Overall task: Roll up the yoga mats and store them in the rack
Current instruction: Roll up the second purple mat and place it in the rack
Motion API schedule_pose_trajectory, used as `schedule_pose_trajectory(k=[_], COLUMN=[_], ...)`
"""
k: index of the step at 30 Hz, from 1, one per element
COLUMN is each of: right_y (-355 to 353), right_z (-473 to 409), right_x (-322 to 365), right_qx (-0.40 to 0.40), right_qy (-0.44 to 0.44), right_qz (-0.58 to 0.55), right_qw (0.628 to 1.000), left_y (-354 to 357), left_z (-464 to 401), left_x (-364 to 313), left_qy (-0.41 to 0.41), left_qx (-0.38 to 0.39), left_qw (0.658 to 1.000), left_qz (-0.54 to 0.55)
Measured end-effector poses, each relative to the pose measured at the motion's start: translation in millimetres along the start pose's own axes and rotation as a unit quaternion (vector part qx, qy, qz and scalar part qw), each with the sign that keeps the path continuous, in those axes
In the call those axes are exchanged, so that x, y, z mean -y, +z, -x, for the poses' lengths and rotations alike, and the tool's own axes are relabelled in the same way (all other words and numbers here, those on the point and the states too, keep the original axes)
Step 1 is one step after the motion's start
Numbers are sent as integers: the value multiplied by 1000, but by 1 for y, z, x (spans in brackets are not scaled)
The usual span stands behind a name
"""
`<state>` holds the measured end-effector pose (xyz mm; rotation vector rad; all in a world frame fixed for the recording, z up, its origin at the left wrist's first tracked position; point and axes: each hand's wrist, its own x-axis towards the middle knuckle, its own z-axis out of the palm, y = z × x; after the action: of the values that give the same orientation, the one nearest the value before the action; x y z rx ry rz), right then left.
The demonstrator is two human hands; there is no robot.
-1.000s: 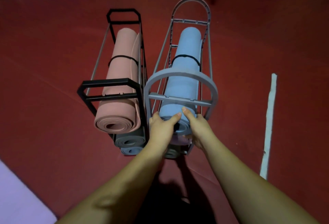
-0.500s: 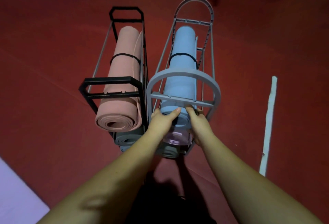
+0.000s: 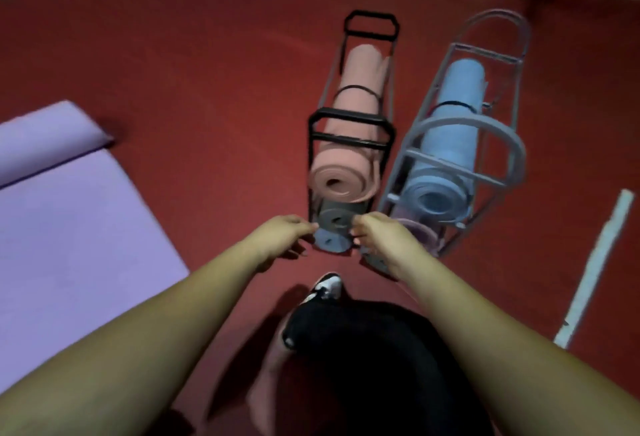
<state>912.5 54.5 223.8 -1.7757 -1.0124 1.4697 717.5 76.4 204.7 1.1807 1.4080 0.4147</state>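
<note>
Two hands: left hand and right hand loosely curled, apparently empty; blurred.
Remaining: lilac mat unrolled.
Risk: loose rolling could jam against black rack.

I see matt foam mats, pink and blue, in painted metal racks on matt red floor

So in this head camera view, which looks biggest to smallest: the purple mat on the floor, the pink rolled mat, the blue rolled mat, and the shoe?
1. Purple mat, partly unrolled and nearest the camera.
2. Pink rolled mat and blue rolled mat: they look alike, no ranking.
3. Shoe, smallest.
</note>
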Motion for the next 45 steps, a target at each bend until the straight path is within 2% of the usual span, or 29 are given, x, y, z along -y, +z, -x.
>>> schedule_pose_trajectory(k=[2,5,7,8,11,14,18,21,24,29,31,33,36,41,45], right_y=[59,154,206,245,321,377,436,477,504,547,561,566,561,557,549], right_z=[17,32,34,37,41,30,3,-26,-57,-111,-126,-138,-144,-137,-119], right_x=[16,20,13,10,-7,-31,-69,-103,-136,-186,-203,-218,-227,-188,-120], right_qx=[94,191,242,276,324,333,334,338,341,334,336,361,390,392,369], right_qy=[-44,-120,-159,-178,-173,-156,-155,-162,-167,-218,-228,-215,-198,-234,-291], right_qz=[109,286,412,478,621,689,717,733,731,731,730,740,727,692,681], right_qw=[989,931,864,815,692,625,592,568,566,554,549,525,529,559,561], left_y=[-47,-121,-164,-196,-260,-300,-321,-326,-329,-330,-326,-320,-313,-325,-337], left_z=[34,89,118,140,184,210,220,206,181,129,112,104,106,128,165], left_x=[28,80,117,145,219,291,375,436,485,553,568,577,579,560,530], left_qy=[-6,-41,-73,-97,-155,-201,-247,-272,-272,-260,-264,-275,-282,-298,-303], left_qx=[-6,-32,-57,-81,-110,-142,-150,-158,-194,-179,-146,-88,-29,-78,-126], left_qw=[999,995,992,989,981,969,957,945,934,932,936,938,935,933,907], left_qz=[-37,-85,-91,-78,-33,-13,-33,-94,-124,-181,-181,-193,-216,-188,-264])
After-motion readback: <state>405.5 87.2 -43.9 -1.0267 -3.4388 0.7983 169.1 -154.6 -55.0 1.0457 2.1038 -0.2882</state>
